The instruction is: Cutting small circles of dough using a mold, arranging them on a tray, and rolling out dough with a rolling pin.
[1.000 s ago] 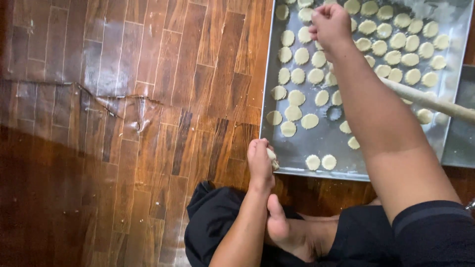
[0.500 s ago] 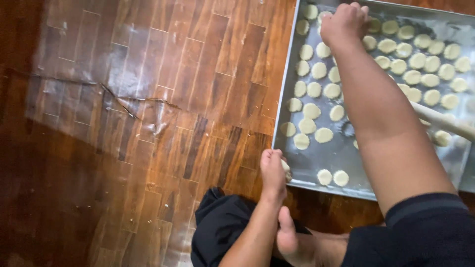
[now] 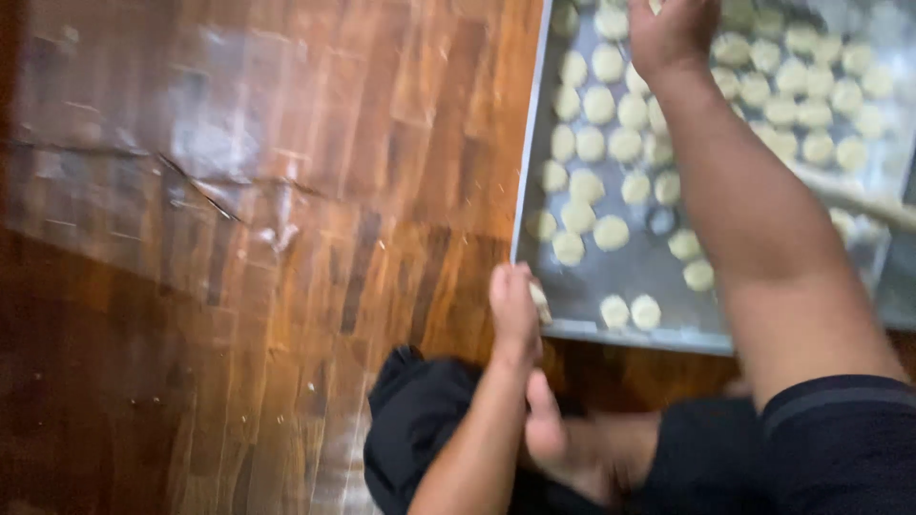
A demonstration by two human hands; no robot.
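Dough (image 3: pixel 541 303), a small pale piece, sits pinched in the fingers of the left hand (image 3: pixel 513 307), right at the lower left corner of a metal tray (image 3: pixel 611 334). The tray fills the upper right of the view, roughly from twelve to three o'clock, and lies flat on a wooden floor (image 3: pixel 315 238).

Rows of small round dough discs (image 3: pixel 611 232) cover the tray, most of them packed toward twelve and two o'clock, with a few loose ones nearer the bottom edge. The right hand (image 3: pixel 673 33) reaches far across the tray toward twelve o'clock, palm down over the discs; whether its fingers grip a piece cannot be told, since they are blurred and partly cut off by the frame. The right forearm crosses the tray diagonally from four o'clock.

A pale wooden stick (image 3: pixel 859 202) lies across the tray at three o'clock, partly hidden behind that forearm. At six o'clock a bare foot (image 3: pixel 563 448) rests between dark clothing (image 3: pixel 420 429). A sheet of clear plastic (image 3: pixel 143 162), wrinkled and shiny, covers the floor at nine to ten o'clock.
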